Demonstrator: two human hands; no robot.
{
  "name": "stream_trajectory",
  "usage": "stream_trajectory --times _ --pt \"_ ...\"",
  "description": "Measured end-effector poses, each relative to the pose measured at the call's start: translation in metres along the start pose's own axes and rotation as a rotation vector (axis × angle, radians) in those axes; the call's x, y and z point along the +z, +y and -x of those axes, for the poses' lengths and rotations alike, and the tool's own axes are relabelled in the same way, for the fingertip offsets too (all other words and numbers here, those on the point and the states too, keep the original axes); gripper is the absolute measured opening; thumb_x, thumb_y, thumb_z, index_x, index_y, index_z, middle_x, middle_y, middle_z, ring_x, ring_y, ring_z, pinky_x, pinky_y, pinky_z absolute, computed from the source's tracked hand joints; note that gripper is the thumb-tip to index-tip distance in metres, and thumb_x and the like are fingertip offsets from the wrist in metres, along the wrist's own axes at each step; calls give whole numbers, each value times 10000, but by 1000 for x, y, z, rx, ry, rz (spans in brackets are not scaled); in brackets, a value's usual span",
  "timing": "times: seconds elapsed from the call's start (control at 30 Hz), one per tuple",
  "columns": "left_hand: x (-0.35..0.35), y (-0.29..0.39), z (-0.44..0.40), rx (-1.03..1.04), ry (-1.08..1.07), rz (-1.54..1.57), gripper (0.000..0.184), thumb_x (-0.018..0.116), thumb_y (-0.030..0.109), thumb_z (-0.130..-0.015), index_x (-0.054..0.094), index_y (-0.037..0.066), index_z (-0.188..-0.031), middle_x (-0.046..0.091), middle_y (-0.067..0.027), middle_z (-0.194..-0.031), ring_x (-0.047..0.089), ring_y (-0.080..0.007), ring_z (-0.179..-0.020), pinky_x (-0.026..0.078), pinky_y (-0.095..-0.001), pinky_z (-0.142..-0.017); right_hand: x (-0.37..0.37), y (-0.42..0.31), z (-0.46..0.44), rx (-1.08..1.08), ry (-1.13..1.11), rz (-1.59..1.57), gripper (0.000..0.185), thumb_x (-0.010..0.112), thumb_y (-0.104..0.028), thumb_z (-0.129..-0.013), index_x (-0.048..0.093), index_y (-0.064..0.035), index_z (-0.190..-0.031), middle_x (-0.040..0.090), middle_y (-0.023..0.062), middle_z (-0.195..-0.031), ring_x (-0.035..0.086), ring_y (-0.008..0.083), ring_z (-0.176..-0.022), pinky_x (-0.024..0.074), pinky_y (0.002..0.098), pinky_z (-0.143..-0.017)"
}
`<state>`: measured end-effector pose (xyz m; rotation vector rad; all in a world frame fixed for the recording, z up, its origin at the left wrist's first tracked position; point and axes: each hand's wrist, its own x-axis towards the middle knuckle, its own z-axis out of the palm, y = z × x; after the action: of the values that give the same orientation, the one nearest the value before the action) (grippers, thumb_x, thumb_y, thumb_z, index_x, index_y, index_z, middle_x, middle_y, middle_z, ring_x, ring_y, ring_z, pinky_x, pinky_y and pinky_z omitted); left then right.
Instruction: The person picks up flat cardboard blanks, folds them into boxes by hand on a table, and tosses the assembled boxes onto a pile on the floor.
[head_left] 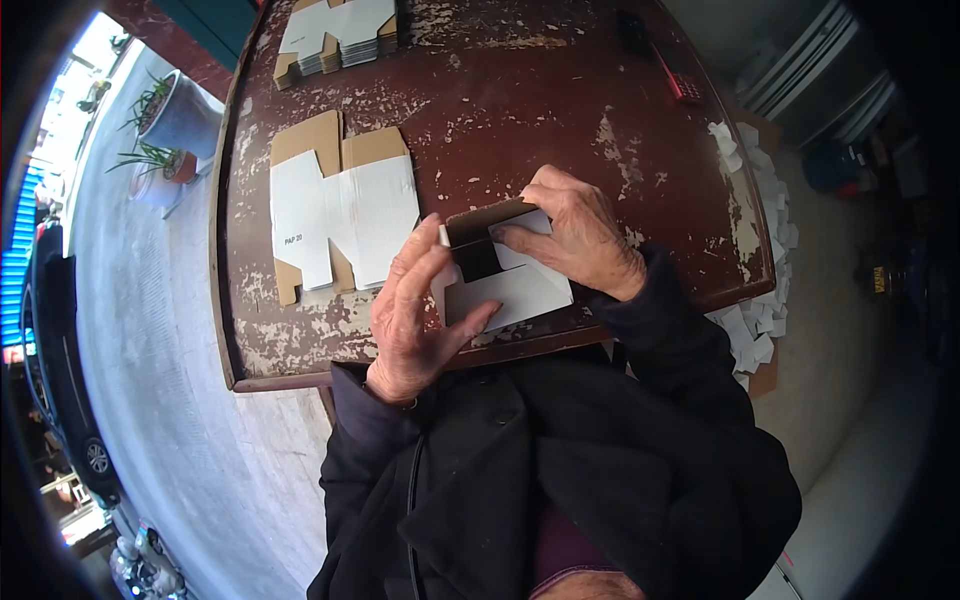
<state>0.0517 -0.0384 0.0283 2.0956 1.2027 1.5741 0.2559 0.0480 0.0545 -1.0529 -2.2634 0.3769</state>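
Note:
A small white cardboard box (515, 298), brown on its inner side, is held at the near edge of the worn red-brown table (520, 130). Its top is open and the inside looks dark. My left hand (410, 315) grips the box's left side, thumb on the near panel and fingers at the left flap. At the right rear corner my right hand (585, 235) pinches a flap and the back wall, its thumb over the white flap. Left of the box lies a flat unfolded carton (372, 215), white and brown, with "PAP 20" printed on it.
A stack of flat cartons (335, 35) lies at the table's far left. At the far right is a red and black object (680, 85). White cardboard pieces (755, 325) are heaped beside the table's right edge. Potted plants (180, 120) stand on the floor at left.

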Motion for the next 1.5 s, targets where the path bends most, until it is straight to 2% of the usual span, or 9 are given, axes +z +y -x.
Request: stream_trajectory --times 0.3,0.5,0.63,0.83,1.0,1.13,1.17,1.3,1.5 --pt "0 -5 1 39 20 85 602 866 163 -642 638 7 -1177 558 -244 -1321 562 -368 -1216 490 -438 -1001 4 -7 -4 101 -42 16 321 752 -330 -791 599 -52 -739 585 73 -663 552 251 -499 447 367 -483" --pt "0 0 -2 12 30 67 571 859 179 -656 649 34 -1167 598 -214 -1254 538 -371 -1236 478 -444 -1010 2 -11 -6 98 -68 68 331 739 -347 -805 598 -56 -734 601 73 -676 569 251 -503 454 366 -483" --pt "-5 -3 -7 44 -120 16 492 853 158 -665 680 53 -1113 564 -197 -1242 509 -371 -1241 462 -440 -1012 2 -12 -6 112 -68 84 305 714 -348 -830 604 -65 -797 628 74 -694 585 262 -505 462 363 -480" --pt "2 2 -3 -103 -105 117 403 838 134 -681 702 58 -1053 496 -188 -1251 499 -351 -1203 451 -420 -1005 9 -11 -1 89 -7 -72 265 725 -253 -822 629 -50 -961 665 88 -789 630 256 -585 506 350 -543" --pt "0 9 -3 -157 -105 -7 349 823 114 -692 710 40 -1013 439 -200 -1294 508 -332 -1152 457 -400 -986 14 -5 3 -79 104 -365 418 737 -145 -794 604 -50 -1179 670 98 -943 655 230 -721 536 303 -662" --pt "1 6 -4 -165 -91 22 277 791 68 -700 704 31 -961 466 -186 -1256 516 -318 -1124 464 -394 -962 4 2 13 -48 -167 -610 453 722 -127 -828 587 -49 -1254 610 143 -1195 611 265 -1036 506 352 -900" --pt "0 6 -4 -168 -91 23 277 791 68 -700 704 31 -961 466 -186 -1256 516 -318 -1124 464 -394 -962 4 3 13 -45 -169 -611 453 722 -127 -828 587 -49 -1254 610 143 -1195 611 265 -1036 506 352 -900" --pt "-2 3 -1 -180 -118 38 249 747 26 -713 679 28 -952 477 -170 -1250 526 -312 -1114 474 -393 -932 2 8 16 -341 -182 -381 499 763 -172 -800 604 -70 -1261 532 154 -1314 519 325 -1180 457 435 -982" --pt "0 -7 5 -150 -24 99 274 709 -6 -704 653 37 -969 487 -155 -1239 526 -309 -1119 480 -381 -914 -11 5 19 -318 -283 -337 549 790 -219 -777 612 -93 -1281 487 155 -1356 446 367 -1252 411 488 -1029"
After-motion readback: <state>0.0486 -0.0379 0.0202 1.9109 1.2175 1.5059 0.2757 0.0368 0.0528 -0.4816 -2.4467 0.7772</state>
